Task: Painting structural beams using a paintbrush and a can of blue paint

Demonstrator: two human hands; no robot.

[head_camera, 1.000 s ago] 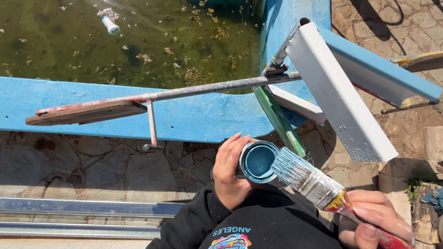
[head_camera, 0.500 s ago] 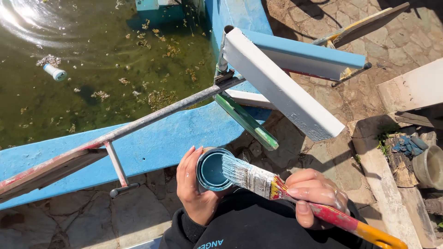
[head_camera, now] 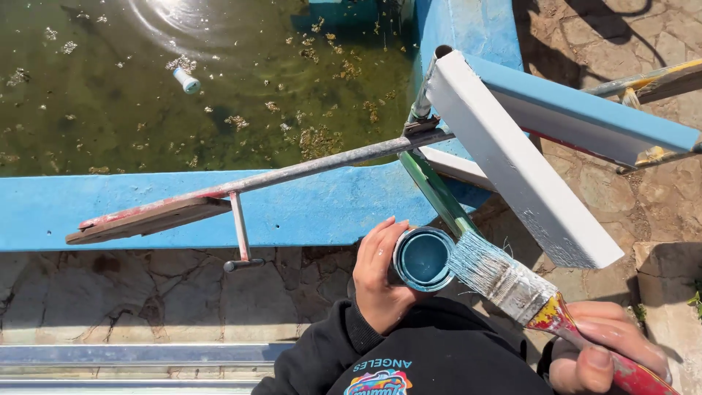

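Head view: your left hand (head_camera: 380, 281) wraps its fingers (head_camera: 380, 238) around a small can (head_camera: 423, 258) of blue paint. Your right hand (head_camera: 607, 347) clenches a paintbrush (head_camera: 512, 285), bristles just beside the can's rim, below the white board (head_camera: 519, 161) and blue wall (head_camera: 307, 208).

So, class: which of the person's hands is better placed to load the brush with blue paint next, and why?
Probably the right hand. It grips the paintbrush by its handle, with the bristles at the open paint tin. The left hand is wrapped around that tin, steadying it.
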